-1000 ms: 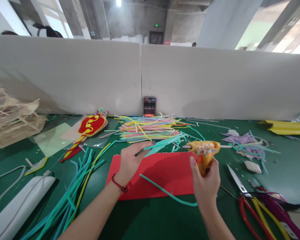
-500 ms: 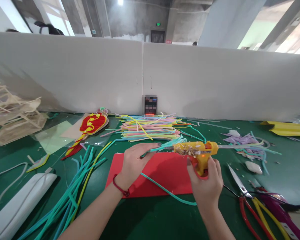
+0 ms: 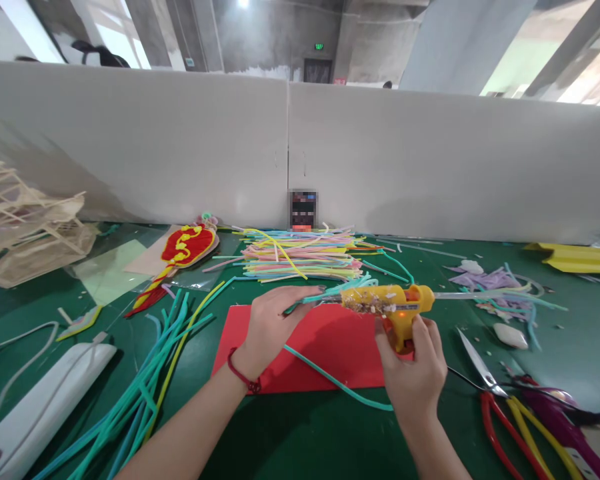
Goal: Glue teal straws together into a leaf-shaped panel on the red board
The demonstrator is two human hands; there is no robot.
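Observation:
In my right hand is a yellow hot glue gun, gripped by its handle, with a clear glue stick out of its back. Its nozzle points left, close to the fingertips of my left hand. Those fingers are closed on a teal pipe cleaner; just how they pinch it is hidden. A teal strand trails below my left hand, over a red sheet lying under both hands.
Several pastel pipe cleaners lie piled behind. Teal ones and a white power strip are at left, near a red-yellow fan-shaped piece. Scissors and purple scraps lie at right. A white partition stands behind.
The glue gun has shifted slightly left, its nozzle nearer my left fingertips. My left hand keeps its pinch on the pipe cleaner. The whole view has moved slightly.

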